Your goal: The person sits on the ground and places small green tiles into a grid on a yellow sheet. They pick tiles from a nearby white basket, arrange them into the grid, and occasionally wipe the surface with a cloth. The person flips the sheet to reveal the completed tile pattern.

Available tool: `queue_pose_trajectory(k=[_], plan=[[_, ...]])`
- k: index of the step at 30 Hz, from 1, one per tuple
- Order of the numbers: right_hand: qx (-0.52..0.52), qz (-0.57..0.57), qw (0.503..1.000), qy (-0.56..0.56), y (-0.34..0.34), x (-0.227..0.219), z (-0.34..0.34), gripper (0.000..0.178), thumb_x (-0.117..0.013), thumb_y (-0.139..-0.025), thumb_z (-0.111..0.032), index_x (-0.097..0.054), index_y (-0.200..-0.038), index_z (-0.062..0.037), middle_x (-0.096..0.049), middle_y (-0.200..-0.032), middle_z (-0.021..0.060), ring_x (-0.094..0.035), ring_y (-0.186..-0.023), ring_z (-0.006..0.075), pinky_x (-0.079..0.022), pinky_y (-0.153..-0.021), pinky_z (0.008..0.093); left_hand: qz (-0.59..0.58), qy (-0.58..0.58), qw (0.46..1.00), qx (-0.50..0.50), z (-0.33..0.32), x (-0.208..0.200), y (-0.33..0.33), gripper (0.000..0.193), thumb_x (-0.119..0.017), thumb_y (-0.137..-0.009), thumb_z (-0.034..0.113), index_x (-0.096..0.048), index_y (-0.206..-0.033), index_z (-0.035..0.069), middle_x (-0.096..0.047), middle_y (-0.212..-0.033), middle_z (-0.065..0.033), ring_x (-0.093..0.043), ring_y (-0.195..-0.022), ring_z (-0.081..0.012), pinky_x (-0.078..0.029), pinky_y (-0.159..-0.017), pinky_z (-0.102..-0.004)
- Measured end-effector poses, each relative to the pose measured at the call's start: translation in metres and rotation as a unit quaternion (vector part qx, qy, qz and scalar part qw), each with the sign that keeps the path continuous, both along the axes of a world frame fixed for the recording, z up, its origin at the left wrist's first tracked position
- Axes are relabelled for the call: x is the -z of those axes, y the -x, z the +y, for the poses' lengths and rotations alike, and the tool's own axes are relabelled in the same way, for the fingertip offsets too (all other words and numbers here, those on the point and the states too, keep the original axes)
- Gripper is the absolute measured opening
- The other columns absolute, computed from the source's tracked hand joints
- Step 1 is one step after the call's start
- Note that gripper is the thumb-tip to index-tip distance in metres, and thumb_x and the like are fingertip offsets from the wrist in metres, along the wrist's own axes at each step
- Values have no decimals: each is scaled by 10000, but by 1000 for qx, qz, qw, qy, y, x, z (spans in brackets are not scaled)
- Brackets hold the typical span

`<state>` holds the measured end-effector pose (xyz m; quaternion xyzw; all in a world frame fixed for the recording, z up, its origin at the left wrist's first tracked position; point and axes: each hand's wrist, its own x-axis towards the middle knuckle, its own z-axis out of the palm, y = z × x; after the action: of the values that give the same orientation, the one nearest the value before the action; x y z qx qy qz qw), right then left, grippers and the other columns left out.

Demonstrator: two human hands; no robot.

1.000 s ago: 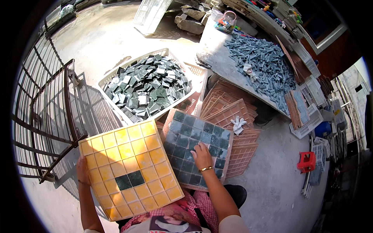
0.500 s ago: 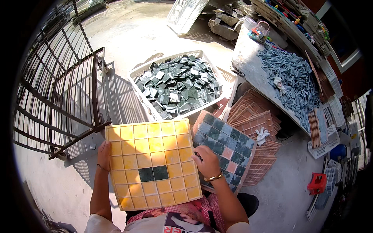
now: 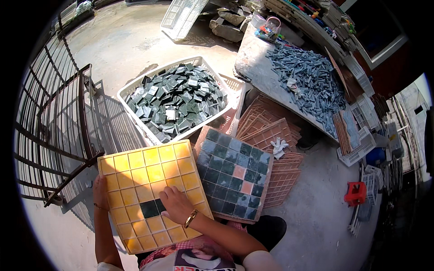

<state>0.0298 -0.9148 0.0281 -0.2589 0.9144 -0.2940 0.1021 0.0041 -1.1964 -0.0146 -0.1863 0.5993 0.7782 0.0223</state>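
A square yellow grid tray [image 3: 135, 176] with raised ribs tilts in front of me over my lap. My left hand [image 3: 100, 193] is closed on its left edge. Two dark green square tiles [image 3: 149, 208] sit side by side in its cells. My right hand [image 3: 177, 205] reaches over the tray with fingers bent down, right beside these tiles; whatever the fingertips hold is hidden. Partly under the tray's right side lies a reddish grid tray [image 3: 266, 180] filled with dark green tiles [image 3: 221, 178] and two pink tiles [image 3: 239, 171].
Ahead stands a white plastic basket [image 3: 199, 61] heaped with loose dark tiles [image 3: 181, 95]. Reddish grid trays [image 3: 285, 180] are stacked at right, a white glove [image 3: 279, 147] on them. A slab table [image 3: 253, 56] bears grey strips [image 3: 312, 86]. A metal rack [image 3: 54, 122] stands left.
My right hand has moved left from the tile-filled tray onto the yellow tray, beside the dark tiles. The view has shifted right, and my left hand keeps its hold.
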Motion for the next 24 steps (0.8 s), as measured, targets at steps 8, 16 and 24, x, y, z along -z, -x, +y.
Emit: queue_pose_trajectory(k=[8,16,24], plan=[[-20,-100,991,90,8,3,14,386,-712,-637,-119,-450,-912,-48,-530,-848,112,-533,-848,299,-437,-739,387,22,15,999,25,3,0,3,404,-410,-912,371,-493,-1113,31,-588,-981,-68,-597,-837,-165,-507,-705,-287],[367,20,904,217,13,24,165,165,-612,-755,-38,-512,-885,-19,-580,-786,125,-582,-695,270,-466,-639,320,18,41,999,16,6,-16,-6,392,-418,-914,361,-502,-1090,22,-590,-948,-52,-581,-806,-128,-487,-687,-262],[299,202,931,-60,5,86,221,193,-643,-671,-17,-569,-848,-39,-558,-903,126,-519,-887,312,-426,-796,394,31,147,988,25,-10,5,-5,474,-373,-907,445,-511,-1057,17,-583,-947,-69,-577,-796,-139,-484,-666,-276]])
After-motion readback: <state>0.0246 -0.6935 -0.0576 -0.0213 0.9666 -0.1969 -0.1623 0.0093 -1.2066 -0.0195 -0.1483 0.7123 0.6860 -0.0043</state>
